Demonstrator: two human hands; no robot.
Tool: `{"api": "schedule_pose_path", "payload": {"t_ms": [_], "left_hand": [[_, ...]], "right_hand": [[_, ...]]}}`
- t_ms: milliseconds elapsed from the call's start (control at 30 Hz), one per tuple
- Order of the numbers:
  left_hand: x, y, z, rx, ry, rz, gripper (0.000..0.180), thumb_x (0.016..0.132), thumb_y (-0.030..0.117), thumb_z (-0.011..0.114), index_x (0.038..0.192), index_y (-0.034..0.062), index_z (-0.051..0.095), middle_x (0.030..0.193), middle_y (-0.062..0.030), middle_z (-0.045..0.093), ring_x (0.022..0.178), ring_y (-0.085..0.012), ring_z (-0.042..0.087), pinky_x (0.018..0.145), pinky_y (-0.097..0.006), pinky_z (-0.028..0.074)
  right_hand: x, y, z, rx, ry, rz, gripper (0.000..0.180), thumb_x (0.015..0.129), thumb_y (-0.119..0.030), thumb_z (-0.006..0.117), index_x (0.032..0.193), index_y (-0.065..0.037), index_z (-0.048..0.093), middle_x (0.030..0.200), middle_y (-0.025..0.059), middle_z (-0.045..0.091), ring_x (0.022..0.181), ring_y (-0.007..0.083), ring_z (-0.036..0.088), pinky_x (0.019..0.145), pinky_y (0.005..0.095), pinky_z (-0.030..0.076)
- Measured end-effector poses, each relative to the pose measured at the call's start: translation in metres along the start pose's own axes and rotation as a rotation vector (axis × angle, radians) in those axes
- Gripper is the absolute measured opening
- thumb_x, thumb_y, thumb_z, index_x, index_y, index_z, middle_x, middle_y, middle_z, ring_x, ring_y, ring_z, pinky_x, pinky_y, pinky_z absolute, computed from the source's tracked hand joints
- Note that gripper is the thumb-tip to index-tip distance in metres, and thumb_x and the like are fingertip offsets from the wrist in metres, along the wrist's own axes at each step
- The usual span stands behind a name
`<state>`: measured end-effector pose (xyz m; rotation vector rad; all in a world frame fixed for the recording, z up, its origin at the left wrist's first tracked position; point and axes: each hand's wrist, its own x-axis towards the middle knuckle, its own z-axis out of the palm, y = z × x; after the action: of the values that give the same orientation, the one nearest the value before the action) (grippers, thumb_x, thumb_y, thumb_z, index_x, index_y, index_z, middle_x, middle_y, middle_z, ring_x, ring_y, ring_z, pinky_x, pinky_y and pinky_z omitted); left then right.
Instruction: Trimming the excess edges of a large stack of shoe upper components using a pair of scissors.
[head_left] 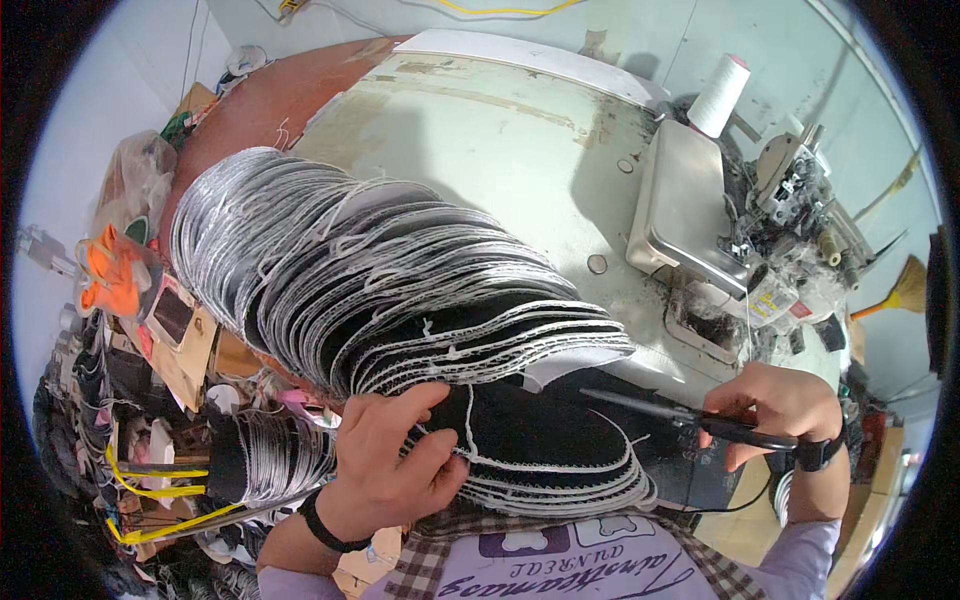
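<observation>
At the bottom centre of the frame, closest to the person, lies a small pile of black fabric pieces (545, 450), flat and rounded, each one with white stitching along its edge and loose white thread ends. The left hand (392, 462) rests on this pile with the fingers bent, and thumb and fingertips pinch a white thread at the edge of the top piece. The right hand (780, 405), at the lower right, is closed around the handles of one pair of black scissors (690, 417); the blades point left over the pile and look nearly closed. Each wrist has one dark band. Behind the hands, in the centre left, a long fanned stack (380, 290) of the same pieces leans across the worn table (520, 130); they are too many to count. At the upper right stands one sewing machine (790, 215) with one white thread cone (720, 95).
</observation>
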<state>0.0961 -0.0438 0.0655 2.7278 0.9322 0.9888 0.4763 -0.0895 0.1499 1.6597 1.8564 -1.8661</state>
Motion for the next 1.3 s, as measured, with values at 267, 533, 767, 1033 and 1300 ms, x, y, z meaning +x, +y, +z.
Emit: {"api": "schedule_pose_path", "payload": {"t_ms": [267, 533, 767, 1033, 1300], "left_hand": [[0.014, 0.009, -0.013, 0.050, -0.097, -0.046, 0.029, 0.071, 0.020, 0.081, 0.089, 0.0072, 0.062, 0.083, -0.0054, 0.061, 0.068, -0.0230, 0.053, 0.065, -0.037, 0.038], [0.006, 0.006, -0.002, 0.017, 0.093, -0.079, 0.035, 0.069, 0.011, 0.082, 0.100, 0.0079, 0.064, 0.071, 0.0007, 0.056, 0.064, -0.0193, 0.050, 0.067, -0.035, 0.037], [0.006, 0.002, -0.004, 0.080, 0.011, -0.022, 0.026, 0.068, 0.022, 0.085, 0.081, 0.0131, 0.065, 0.069, 0.0020, 0.049, 0.062, -0.0182, 0.048, 0.062, -0.036, 0.037], [0.003, 0.001, -0.002, 0.109, 0.052, 0.007, 0.037, 0.066, 0.030, 0.086, 0.060, 0.0119, 0.055, 0.090, -0.0068, 0.056, 0.077, -0.0246, 0.055, 0.062, -0.034, 0.041], [0.001, 0.001, -0.002, 0.059, 0.001, 0.010, 0.034, 0.065, 0.025, 0.084, 0.059, 0.0112, 0.053, 0.082, -0.0043, 0.060, 0.079, -0.0230, 0.056, 0.072, -0.036, 0.045]], "right_hand": [[0.002, -0.006, -0.001, -0.192, -0.052, -0.052, 0.047, 0.073, -0.033, 0.089, 0.106, -0.007, 0.069, 0.078, 0.0011, 0.068, 0.065, 0.0072, 0.057, 0.057, 0.0259, 0.044], [0.075, -0.031, 0.015, -0.290, -0.259, 0.004, 0.074, 0.094, -0.071, 0.042, 0.091, 0.000, 0.062, 0.072, 0.0171, 0.059, 0.073, 0.0271, 0.058, 0.068, 0.0413, 0.046], [0.063, -0.048, 0.008, -0.333, -0.199, -0.141, 0.060, 0.088, -0.059, 0.065, 0.088, 0.001, 0.066, 0.067, 0.0167, 0.059, 0.062, 0.0318, 0.056, 0.058, 0.0409, 0.042], [0.062, -0.042, -0.002, -0.346, -0.374, 0.125, 0.069, 0.093, -0.067, 0.049, 0.105, 0.000, 0.062, 0.088, 0.0200, 0.065, 0.078, 0.0281, 0.060, 0.071, 0.0391, 0.046], [0.073, -0.048, -0.002, -0.445, -0.212, 0.035, 0.052, 0.086, -0.051, 0.071, 0.096, -0.001, 0.068, 0.082, 0.0190, 0.066, 0.076, 0.0291, 0.064, 0.067, 0.0407, 0.046]]}}
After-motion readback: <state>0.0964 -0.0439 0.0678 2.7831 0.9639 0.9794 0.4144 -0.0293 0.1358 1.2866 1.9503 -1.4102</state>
